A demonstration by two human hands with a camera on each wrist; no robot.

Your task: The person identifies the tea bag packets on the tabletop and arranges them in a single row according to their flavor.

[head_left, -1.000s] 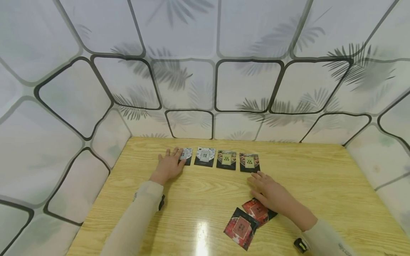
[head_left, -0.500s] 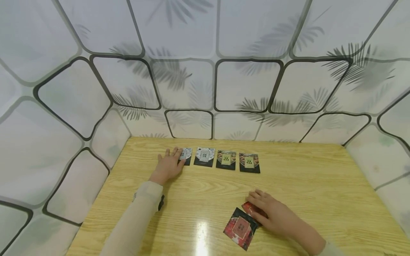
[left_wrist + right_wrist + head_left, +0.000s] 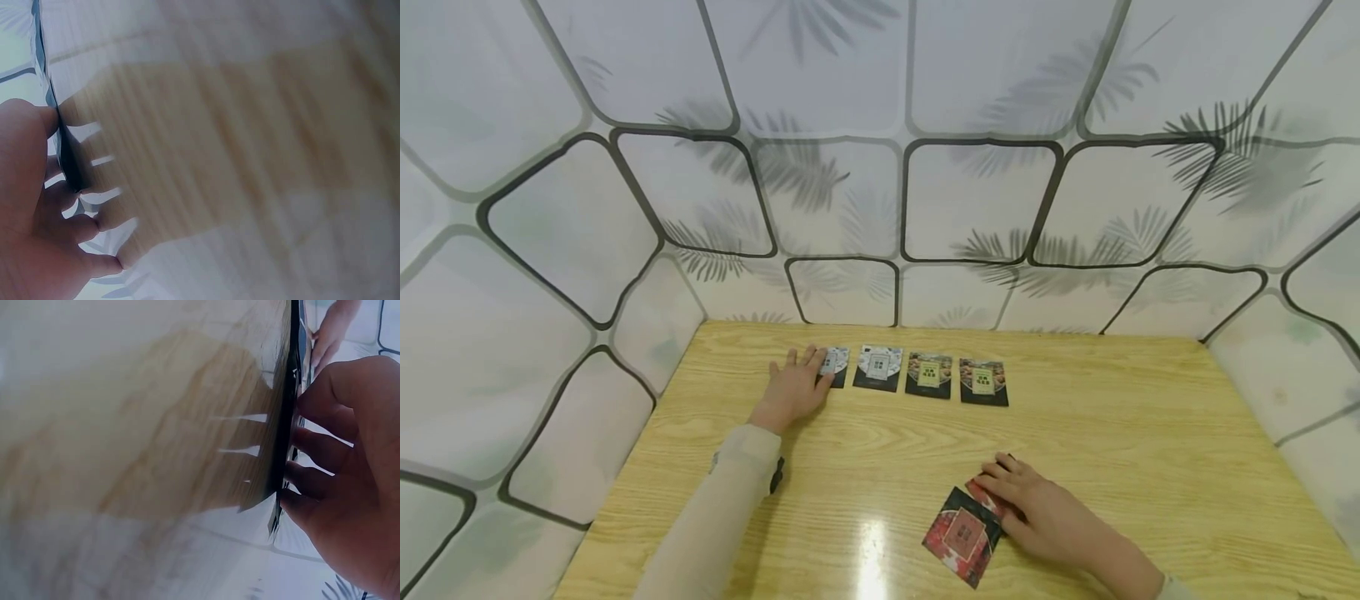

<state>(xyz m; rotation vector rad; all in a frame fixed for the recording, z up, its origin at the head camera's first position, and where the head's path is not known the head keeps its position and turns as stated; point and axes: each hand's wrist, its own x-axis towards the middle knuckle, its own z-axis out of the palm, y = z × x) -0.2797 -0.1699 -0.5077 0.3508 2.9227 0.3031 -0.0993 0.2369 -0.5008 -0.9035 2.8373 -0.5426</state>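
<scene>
My left hand (image 3: pixel 792 387) rests on the table with fingers spread, covering part of the leftmost white-and-black packet (image 3: pixel 837 367). A second packet of that kind (image 3: pixel 877 367) lies beside it. Two packets with yellow-green labels, one (image 3: pixel 928 375) and another (image 3: pixel 984 382), continue the row. Nearer the front, my right hand (image 3: pixel 1048 510) lies over a red-and-black packet (image 3: pixel 982 495), hiding most of it. Another red packet (image 3: pixel 962 536) sits tilted at its left, their edges overlapping. In the right wrist view, thumb and fingertips (image 3: pixel 303 439) touch the packet's upper face.
The wooden table (image 3: pixel 865 450) is bounded by a patterned fabric wall (image 3: pixel 981 200) at the back and sides. A bright light reflection (image 3: pixel 872 558) shows on its front part. A black strap (image 3: pixel 777 475) shows at the left wrist.
My right hand has drawn back from below the row's right end onto the rear red packet, whose corner now shows past the fingertips. The left hand has stayed in place.
</scene>
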